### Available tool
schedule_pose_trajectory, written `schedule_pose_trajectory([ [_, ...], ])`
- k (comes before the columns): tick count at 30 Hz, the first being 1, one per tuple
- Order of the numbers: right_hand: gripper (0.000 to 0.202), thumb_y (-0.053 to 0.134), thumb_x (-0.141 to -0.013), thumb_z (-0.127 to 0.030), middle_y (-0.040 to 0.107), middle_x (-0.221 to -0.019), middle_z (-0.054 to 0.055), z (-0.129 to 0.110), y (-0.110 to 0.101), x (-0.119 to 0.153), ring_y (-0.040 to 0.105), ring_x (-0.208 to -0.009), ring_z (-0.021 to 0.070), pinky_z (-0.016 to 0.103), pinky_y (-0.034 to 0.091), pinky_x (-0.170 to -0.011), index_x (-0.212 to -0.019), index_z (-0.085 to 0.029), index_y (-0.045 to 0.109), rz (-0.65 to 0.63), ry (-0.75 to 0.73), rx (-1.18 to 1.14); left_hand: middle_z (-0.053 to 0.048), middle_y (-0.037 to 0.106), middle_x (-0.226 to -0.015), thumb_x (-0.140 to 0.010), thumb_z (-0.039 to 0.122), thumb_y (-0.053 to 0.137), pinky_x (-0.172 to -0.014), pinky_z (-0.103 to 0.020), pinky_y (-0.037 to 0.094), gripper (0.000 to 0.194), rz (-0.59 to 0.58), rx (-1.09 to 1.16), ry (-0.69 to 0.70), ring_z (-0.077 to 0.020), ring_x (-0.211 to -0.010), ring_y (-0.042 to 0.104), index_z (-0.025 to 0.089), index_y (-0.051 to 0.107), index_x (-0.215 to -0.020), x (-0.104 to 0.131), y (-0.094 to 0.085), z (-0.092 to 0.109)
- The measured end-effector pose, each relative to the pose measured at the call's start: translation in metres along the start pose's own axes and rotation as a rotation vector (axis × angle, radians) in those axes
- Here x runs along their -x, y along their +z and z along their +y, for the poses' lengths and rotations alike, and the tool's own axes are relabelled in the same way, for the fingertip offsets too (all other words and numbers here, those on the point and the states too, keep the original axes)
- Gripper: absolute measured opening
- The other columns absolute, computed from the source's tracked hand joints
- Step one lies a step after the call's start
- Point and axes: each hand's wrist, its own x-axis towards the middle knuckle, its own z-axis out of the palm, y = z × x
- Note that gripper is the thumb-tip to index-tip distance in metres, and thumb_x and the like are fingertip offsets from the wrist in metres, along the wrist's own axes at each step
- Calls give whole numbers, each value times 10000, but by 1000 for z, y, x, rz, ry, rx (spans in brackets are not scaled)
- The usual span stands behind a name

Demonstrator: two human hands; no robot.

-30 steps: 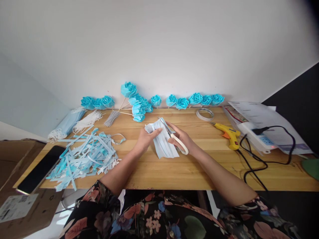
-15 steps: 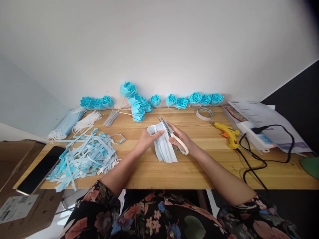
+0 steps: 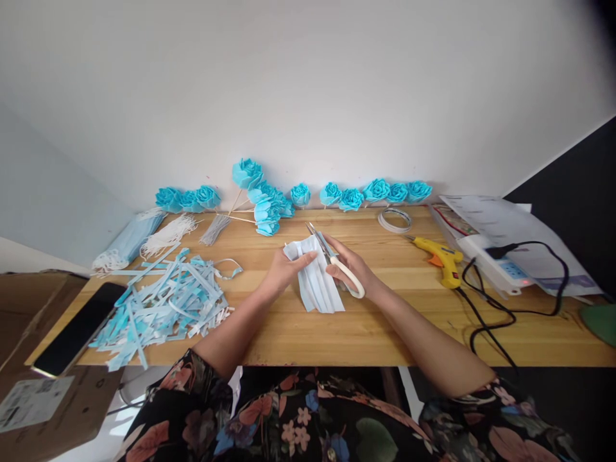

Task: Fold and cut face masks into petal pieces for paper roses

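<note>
Between my hands, above the middle of the table, is a pale blue pleated face mask (image 3: 317,289). My left hand (image 3: 287,264) grips its upper left part, the thumb lying across the front. My right hand (image 3: 353,264) is closed around white-handled scissors (image 3: 355,280). Their blades point up and away along the mask's right upper edge. Whether the blades are parted or closed on the fabric I cannot tell. A heap of cut blue and white strips (image 3: 168,305) lies to the left of my left forearm.
Blue fabric flowers (image 3: 375,189) line the wall. At left are a mask stack (image 3: 132,240), white cords (image 3: 168,235), thin wires (image 3: 215,229) and a phone (image 3: 79,330). At right are a tape roll (image 3: 394,220), a yellow glue gun (image 3: 445,260), a power strip (image 3: 495,263) and papers (image 3: 524,231).
Almost nothing differs. The lower edge of the mask has shifted very slightly to the right; both hands and the scissors stay in nearly the same place.
</note>
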Motion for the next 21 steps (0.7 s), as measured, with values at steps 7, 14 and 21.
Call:
schedule_pose_trajectory([
  [7,896,734,-770,-522,478,-588,-74,1,0,-1,436,-466,92,203,328,-411,-1511,-217,334,6,40,-47,-52,719,-771,-601,410,841,-699,-297,498,365,-5,-10,-2,-171,-699,629,119,713,-781,0,-1,1],
  [14,880,716,-763,-552,566,-580,-53,-6,-3,-3,433,-416,93,203,323,-367,-1478,-184,358,93,78,-131,-64,725,-790,-614,405,844,-754,-324,514,383,-51,117,-32,-189,-720,653,112,708,-820,2,-2,6],
  [21,677,584,-807,-693,554,-631,-30,0,-14,-10,480,-521,125,255,419,-477,-1268,-198,562,118,-35,-433,-63,731,-821,-613,383,848,-806,-350,539,436,39,303,-147,-211,-770,686,122,675,-917,-1,-3,5],
])
